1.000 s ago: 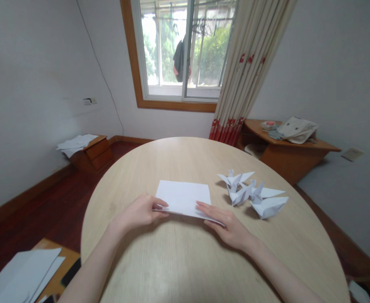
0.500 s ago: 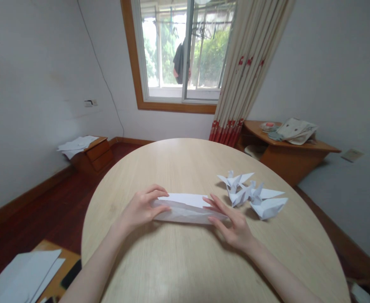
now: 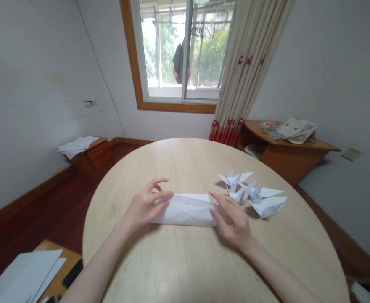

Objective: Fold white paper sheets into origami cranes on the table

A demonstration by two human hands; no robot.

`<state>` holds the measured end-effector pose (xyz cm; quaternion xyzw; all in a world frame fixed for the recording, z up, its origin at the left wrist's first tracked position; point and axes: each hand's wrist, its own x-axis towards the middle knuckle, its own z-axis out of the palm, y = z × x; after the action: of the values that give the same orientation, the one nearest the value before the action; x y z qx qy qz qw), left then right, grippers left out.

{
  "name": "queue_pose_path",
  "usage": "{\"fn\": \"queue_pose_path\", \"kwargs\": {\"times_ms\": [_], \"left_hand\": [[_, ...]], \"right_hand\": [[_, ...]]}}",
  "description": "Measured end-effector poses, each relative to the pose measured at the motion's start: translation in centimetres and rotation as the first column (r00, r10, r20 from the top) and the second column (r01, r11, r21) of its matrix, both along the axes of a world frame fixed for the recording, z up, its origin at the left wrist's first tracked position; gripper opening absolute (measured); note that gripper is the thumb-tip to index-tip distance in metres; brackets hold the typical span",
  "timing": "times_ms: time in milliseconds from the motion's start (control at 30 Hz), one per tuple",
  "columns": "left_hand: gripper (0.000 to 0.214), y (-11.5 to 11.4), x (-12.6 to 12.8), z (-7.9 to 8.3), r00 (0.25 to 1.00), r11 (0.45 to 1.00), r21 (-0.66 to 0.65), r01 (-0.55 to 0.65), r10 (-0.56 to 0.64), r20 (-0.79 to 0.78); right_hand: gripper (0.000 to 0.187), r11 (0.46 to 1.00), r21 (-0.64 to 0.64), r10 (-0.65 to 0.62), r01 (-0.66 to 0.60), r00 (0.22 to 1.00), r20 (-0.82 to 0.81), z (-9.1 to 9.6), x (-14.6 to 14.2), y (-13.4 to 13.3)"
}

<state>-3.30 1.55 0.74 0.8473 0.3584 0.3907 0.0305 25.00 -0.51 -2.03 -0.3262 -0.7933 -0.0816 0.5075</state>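
A folded sheet of white paper (image 3: 185, 211) lies as a long flat strip on the round wooden table (image 3: 185, 261). My left hand (image 3: 147, 201) grips its left end between thumb and fingers, with one finger raised off it. At the right end, my right hand (image 3: 232, 214) pinches the paper, thumb on the near layer and fingertips at the far edge. A narrow back layer shows above the front fold. Just beyond my right hand stand several folded white paper cranes (image 3: 268, 206), close together.
White sheets (image 3: 24, 273) and a dark phone-like object (image 3: 73, 272) rest on a low wooden surface at lower left. More papers (image 3: 77, 145) lie on a small cabinet by the left wall. A corner desk (image 3: 295, 147) at right bears a cloth bag (image 3: 297, 129).
The front flap of the paper has come up and flattened toward the far edge. My left forefinger has lifted, and my right fingers have drawn closer to the paper's right end.
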Motion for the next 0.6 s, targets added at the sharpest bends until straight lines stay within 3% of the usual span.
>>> {"fn": "queue_pose_path", "kwargs": {"times_ms": [367,600], "left_hand": [[0.037,0.0,0.5,0.2,0.966,0.998,-0.006,-0.065,0.061,-0.25],[0.046,-0.1,1.8,-1.3,0.909,0.985,0.013,-0.169,0.161,-0.384]], "right_hand": [[0.055,0.974,0.021,-0.227,0.226,0.965,0.134,-0.8,-0.6,-0.5],[0.062,0.982,-0.007,-0.175,0.189,0.922,0.345,-1.1,-1.5,-0.9]]}}
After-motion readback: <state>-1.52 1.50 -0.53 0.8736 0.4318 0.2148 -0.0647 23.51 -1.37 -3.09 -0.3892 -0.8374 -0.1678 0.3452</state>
